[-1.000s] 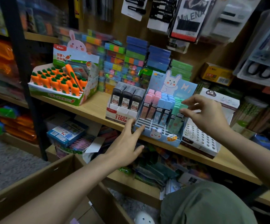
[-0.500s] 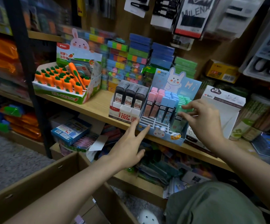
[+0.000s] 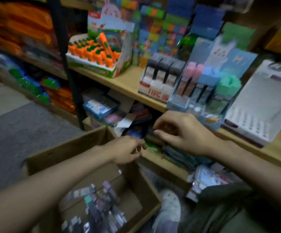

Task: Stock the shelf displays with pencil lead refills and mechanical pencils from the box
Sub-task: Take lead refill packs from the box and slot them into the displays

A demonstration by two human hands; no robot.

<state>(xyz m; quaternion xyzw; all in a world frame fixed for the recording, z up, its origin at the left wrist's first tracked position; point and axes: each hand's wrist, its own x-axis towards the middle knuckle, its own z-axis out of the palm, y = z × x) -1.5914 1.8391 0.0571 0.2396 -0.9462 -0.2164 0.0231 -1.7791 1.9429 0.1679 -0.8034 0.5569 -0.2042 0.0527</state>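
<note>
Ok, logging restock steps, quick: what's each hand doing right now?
Left hand: fingers loosely curled, nothing visibly held, blurred.
Right hand: fingers curled, contents cannot be told.

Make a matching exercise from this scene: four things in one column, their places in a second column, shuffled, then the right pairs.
Things
1. carrot display
2. rabbit display
3. cardboard box
4. white tray with holes

Places
A. on the floor, below the hands
B. right end of the shelf
C. left end of the shelf
D. on the shelf, between the black refills and the white tray

Pairs: 1-C, 2-D, 3-A, 4-B
</note>
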